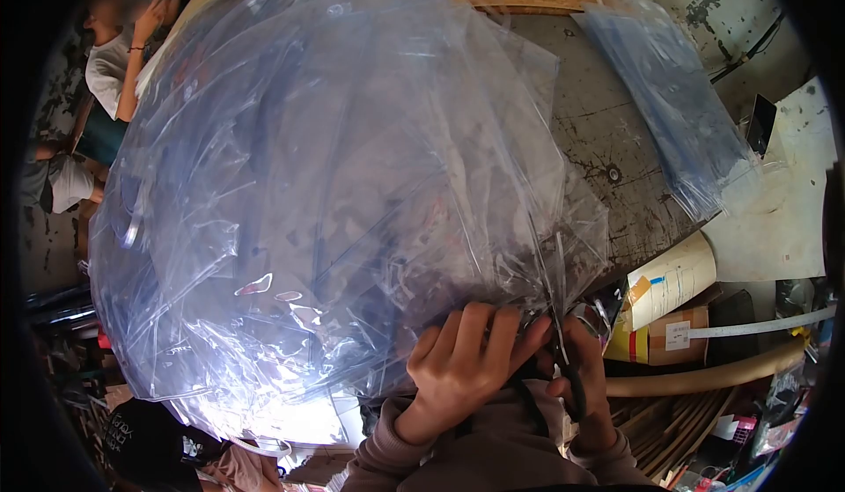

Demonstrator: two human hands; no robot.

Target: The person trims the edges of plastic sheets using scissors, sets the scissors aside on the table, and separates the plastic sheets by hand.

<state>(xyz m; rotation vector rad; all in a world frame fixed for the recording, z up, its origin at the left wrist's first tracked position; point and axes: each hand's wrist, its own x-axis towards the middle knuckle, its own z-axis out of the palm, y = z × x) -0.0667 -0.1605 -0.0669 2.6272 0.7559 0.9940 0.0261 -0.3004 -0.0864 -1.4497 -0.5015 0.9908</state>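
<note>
A large heap of clear plastic sheeting (334, 157) covers most of the table in front of me. At its near edge my left hand (466, 360) has its fingers curled over the plastic, gripping it. Beside it, my right hand (585, 373) is closed around the black handles of a pair of scissors (560, 325), whose blades point away from me along the plastic. The tips of the left fingers are partly hidden, and the exact spot between blades and plastic is hard to make out.
A flat stack of clear plastic sheets (669, 105) lies on the worn table (607, 157) at the right. Below are a cardboard box (682, 334), a rolled paper sheet (673, 281) and a long tan tube (704, 370). Other people sit at the far left (110, 69) and lower left (145, 439).
</note>
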